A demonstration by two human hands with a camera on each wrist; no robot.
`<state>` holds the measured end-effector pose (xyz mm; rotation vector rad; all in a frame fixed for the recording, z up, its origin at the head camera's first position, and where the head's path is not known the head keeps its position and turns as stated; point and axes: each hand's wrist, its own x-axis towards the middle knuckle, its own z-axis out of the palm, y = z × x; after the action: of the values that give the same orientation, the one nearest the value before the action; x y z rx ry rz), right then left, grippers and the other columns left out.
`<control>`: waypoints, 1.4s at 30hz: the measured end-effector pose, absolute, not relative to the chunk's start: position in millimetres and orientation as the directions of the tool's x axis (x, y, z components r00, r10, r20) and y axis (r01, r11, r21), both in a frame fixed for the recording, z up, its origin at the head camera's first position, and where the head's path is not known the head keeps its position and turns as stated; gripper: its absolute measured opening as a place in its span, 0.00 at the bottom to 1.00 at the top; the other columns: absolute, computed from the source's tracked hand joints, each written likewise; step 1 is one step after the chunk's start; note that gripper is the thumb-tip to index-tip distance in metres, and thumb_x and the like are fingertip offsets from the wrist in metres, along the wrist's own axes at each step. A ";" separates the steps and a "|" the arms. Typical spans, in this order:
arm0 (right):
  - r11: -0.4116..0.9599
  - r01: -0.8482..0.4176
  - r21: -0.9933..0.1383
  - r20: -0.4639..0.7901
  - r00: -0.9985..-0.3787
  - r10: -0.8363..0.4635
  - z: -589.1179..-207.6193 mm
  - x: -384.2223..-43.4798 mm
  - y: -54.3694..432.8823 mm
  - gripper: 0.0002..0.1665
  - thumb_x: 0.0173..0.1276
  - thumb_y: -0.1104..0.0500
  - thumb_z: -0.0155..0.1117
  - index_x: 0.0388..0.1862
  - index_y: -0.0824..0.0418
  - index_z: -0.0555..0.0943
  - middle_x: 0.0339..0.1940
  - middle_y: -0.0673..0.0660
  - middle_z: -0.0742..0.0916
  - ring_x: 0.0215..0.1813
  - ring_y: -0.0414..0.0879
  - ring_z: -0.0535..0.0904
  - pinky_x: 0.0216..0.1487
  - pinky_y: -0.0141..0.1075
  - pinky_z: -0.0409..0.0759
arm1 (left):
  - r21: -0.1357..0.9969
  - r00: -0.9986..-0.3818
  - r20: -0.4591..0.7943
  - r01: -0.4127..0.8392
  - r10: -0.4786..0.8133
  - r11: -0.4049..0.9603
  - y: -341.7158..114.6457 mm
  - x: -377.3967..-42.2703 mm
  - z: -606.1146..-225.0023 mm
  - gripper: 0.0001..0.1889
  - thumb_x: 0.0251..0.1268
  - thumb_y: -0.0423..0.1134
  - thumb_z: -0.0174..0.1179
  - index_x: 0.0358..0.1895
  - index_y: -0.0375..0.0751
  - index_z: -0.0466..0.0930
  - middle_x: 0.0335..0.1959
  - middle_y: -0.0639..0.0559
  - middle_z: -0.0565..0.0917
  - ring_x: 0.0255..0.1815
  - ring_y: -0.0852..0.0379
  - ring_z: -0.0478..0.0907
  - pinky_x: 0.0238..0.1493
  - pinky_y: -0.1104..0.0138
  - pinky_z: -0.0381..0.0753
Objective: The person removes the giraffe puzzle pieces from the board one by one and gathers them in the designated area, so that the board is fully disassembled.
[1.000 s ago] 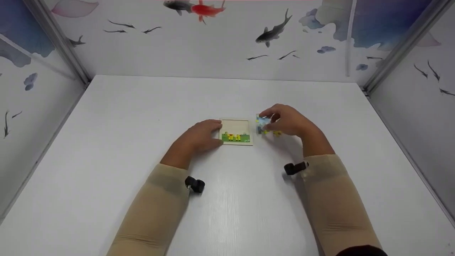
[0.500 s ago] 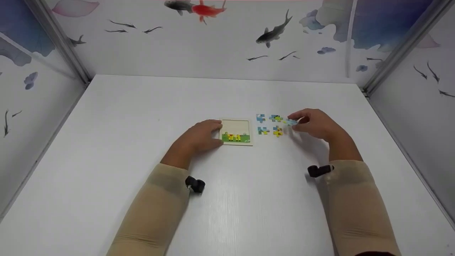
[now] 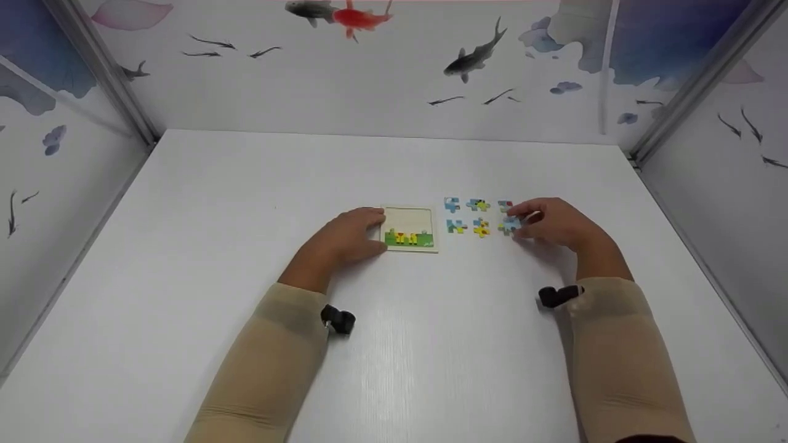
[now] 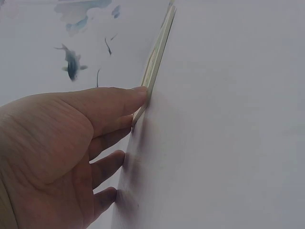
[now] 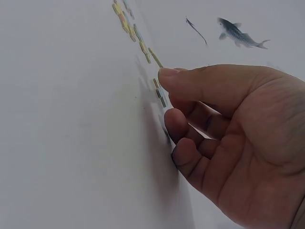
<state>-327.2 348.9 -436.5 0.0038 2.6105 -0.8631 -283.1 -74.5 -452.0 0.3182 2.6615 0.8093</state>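
My left hand [image 3: 351,234] holds the left side of a small wooden puzzle tray [image 3: 408,249], thumb at its near corner and a finger at its far corner. A strip of green and yellow assembled puzzle pieces [image 3: 408,238] lies along the tray's near side; bare wood shows above it. To the right, my right hand [image 3: 554,224] pinches a blue-green jigsaw piece [image 3: 508,227] between thumb and finger; its edge [image 5: 156,58] shows at the thumb tip in the right wrist view. Just beyond sits a piece with a red spot [image 3: 505,206], partly hidden by a finger.
Between the tray and my right hand, several loose jigsaw pieces [image 3: 478,205] lie in two rows on the white table [image 3: 394,344]. White panels [image 3: 394,80] with painted fish enclose the table at the back and both sides.
My right hand has moved right from the pieces beside the tray, uncovering them and spreading pieces into a further column, then slightly toward the near side. My left hand and the tray have stayed put.
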 end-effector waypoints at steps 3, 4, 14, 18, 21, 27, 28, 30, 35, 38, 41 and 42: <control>0.810 0.113 -0.575 -0.351 -0.929 -0.120 -438.1 -326.1 350.3 0.28 0.69 0.52 0.77 0.68 0.43 0.84 0.64 0.57 0.81 0.61 0.53 0.75 0.54 0.40 0.78 | 0.570 -0.915 -0.256 0.118 0.313 0.813 -74.7 -283.6 -452.0 0.38 0.75 0.48 0.64 0.85 0.56 0.63 0.88 0.58 0.61 0.91 0.50 0.52 0.91 0.51 0.52; 0.811 0.111 -0.575 -0.348 -0.930 -0.119 -438.5 -325.9 350.6 0.28 0.69 0.53 0.77 0.68 0.43 0.84 0.64 0.57 0.81 0.60 0.53 0.75 0.54 0.39 0.78 | 0.572 -0.914 -0.256 0.120 0.316 0.812 -74.7 -283.9 -452.1 0.38 0.75 0.48 0.64 0.85 0.55 0.63 0.88 0.58 0.61 0.91 0.50 0.52 0.91 0.51 0.52; 0.804 0.149 -0.576 -0.363 -0.927 -0.088 -436.1 -324.5 351.0 0.30 0.67 0.49 0.79 0.68 0.43 0.83 0.66 0.57 0.80 0.65 0.55 0.74 0.62 0.45 0.76 | 0.572 -0.911 -0.264 0.117 0.318 0.812 -72.7 -285.0 -451.8 0.38 0.75 0.49 0.64 0.85 0.56 0.62 0.88 0.58 0.60 0.91 0.50 0.51 0.91 0.50 0.52; 0.792 0.157 -0.590 -0.352 -0.933 -0.077 -431.8 -325.1 347.1 0.30 0.69 0.45 0.77 0.69 0.43 0.82 0.68 0.56 0.80 0.67 0.55 0.75 0.64 0.47 0.77 | 0.562 -0.906 -0.269 0.129 0.328 0.817 -72.4 -285.5 -450.9 0.38 0.76 0.50 0.63 0.86 0.55 0.61 0.89 0.57 0.59 0.91 0.48 0.51 0.91 0.50 0.51; 0.793 0.150 -0.591 -0.335 -0.939 -0.072 -428.2 -325.7 338.6 0.30 0.70 0.42 0.76 0.69 0.43 0.82 0.67 0.55 0.80 0.67 0.55 0.76 0.62 0.47 0.78 | 0.554 -0.903 -0.265 0.145 0.338 0.820 -72.9 -285.6 -450.0 0.38 0.76 0.50 0.63 0.86 0.54 0.61 0.89 0.55 0.59 0.91 0.48 0.51 0.91 0.50 0.51; 0.792 0.098 -0.602 -0.306 -0.945 -0.116 -423.1 -326.2 300.5 0.26 0.71 0.44 0.75 0.66 0.43 0.84 0.63 0.53 0.83 0.62 0.53 0.78 0.56 0.43 0.82 | 0.555 -0.907 -0.266 0.132 0.326 0.821 -75.2 -283.9 -448.8 0.39 0.76 0.50 0.64 0.86 0.53 0.61 0.89 0.54 0.59 0.91 0.47 0.51 0.91 0.49 0.52; 0.792 0.084 -0.605 -0.302 -0.944 -0.130 -422.6 -326.0 292.0 0.25 0.71 0.45 0.75 0.66 0.43 0.84 0.62 0.52 0.83 0.60 0.53 0.79 0.55 0.42 0.82 | 0.555 -0.908 -0.267 0.129 0.323 0.822 -75.7 -283.6 -448.8 0.39 0.76 0.50 0.64 0.86 0.53 0.61 0.89 0.54 0.59 0.91 0.47 0.51 0.91 0.49 0.52; 0.793 0.060 -0.606 -0.299 -0.941 -0.157 -421.8 -324.9 274.4 0.25 0.71 0.46 0.76 0.65 0.43 0.85 0.60 0.52 0.84 0.58 0.52 0.78 0.52 0.40 0.82 | 0.555 -0.908 -0.267 0.128 0.322 0.822 -76.4 -283.3 -449.0 0.39 0.75 0.50 0.64 0.85 0.53 0.62 0.89 0.54 0.59 0.91 0.48 0.51 0.91 0.50 0.52; 0.784 -0.027 -0.620 -0.278 -0.927 -0.252 -417.8 -320.4 236.2 0.25 0.70 0.48 0.77 0.65 0.44 0.86 0.57 0.51 0.86 0.54 0.51 0.80 0.47 0.39 0.81 | 0.558 -0.904 -0.265 0.139 0.334 0.818 -77.2 -283.8 -450.6 0.38 0.75 0.49 0.64 0.85 0.52 0.63 0.88 0.55 0.60 0.91 0.48 0.52 0.90 0.50 0.52; 0.774 -0.086 -0.627 -0.260 -0.914 -0.312 -414.9 -317.1 217.7 0.24 0.71 0.49 0.76 0.65 0.46 0.86 0.57 0.50 0.87 0.55 0.50 0.81 0.49 0.40 0.82 | 0.557 -0.902 -0.267 0.142 0.339 0.818 -76.2 -285.7 -452.5 0.38 0.76 0.49 0.64 0.85 0.52 0.63 0.88 0.56 0.60 0.91 0.49 0.52 0.91 0.50 0.52; 0.765 -0.124 -0.632 -0.253 -0.900 -0.355 -412.1 -314.6 200.0 0.24 0.71 0.49 0.75 0.65 0.46 0.86 0.57 0.50 0.88 0.58 0.50 0.81 0.53 0.42 0.83 | 0.554 -0.902 -0.274 0.136 0.334 0.822 -74.8 -286.7 -452.2 0.38 0.76 0.50 0.64 0.85 0.53 0.63 0.88 0.56 0.61 0.91 0.49 0.52 0.90 0.49 0.52; 0.759 -0.135 -0.637 -0.251 -0.894 -0.370 -412.1 -314.3 194.4 0.24 0.72 0.49 0.75 0.66 0.47 0.86 0.58 0.50 0.88 0.58 0.51 0.81 0.54 0.42 0.84 | 0.552 -0.902 -0.278 0.133 0.331 0.823 -74.5 -286.7 -452.1 0.38 0.76 0.50 0.64 0.85 0.53 0.63 0.88 0.57 0.61 0.91 0.49 0.52 0.90 0.49 0.53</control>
<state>-314.3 194.4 -412.1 -0.3871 2.5927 -0.8985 -286.7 -74.5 -452.1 0.3491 2.6418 0.7625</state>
